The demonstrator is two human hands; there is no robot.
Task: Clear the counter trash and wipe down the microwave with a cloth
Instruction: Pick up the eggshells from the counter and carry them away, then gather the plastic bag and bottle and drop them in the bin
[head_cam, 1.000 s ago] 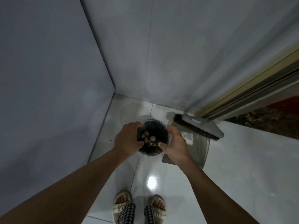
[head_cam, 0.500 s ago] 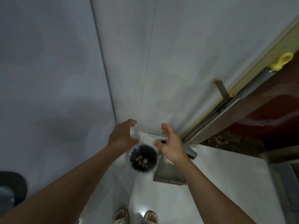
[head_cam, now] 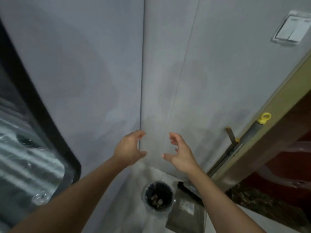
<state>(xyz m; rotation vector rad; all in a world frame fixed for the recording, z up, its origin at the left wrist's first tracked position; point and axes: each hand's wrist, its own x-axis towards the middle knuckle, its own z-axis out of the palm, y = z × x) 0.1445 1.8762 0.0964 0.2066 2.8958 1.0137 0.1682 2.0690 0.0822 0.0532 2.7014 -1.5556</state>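
Grey wall panels (head_cam: pixel 104 68) meet in a corner seam running from twelve o'clock down to the centre, above a pale tiled floor (head_cam: pixel 127 204). At nine o'clock a black-edged counter (head_cam: pixel 50 132) with a steel sink (head_cam: pixel 25 162) closes in the left side. At three o'clock a door frame (head_cam: pixel 269 132) slants, handles leaning against it. The trash bin (head_cam: pixel 159 198) stands on the floor at six o'clock, small round scraps inside, a dustpan (head_cam: pixel 186 214) just beside it toward five o'clock. The left hand (head_cam: pixel 130 149) and right hand (head_cam: pixel 180 153) hover mid-frame above the bin, both released, fingers loosely curved, holding nothing, with an open gap between them.
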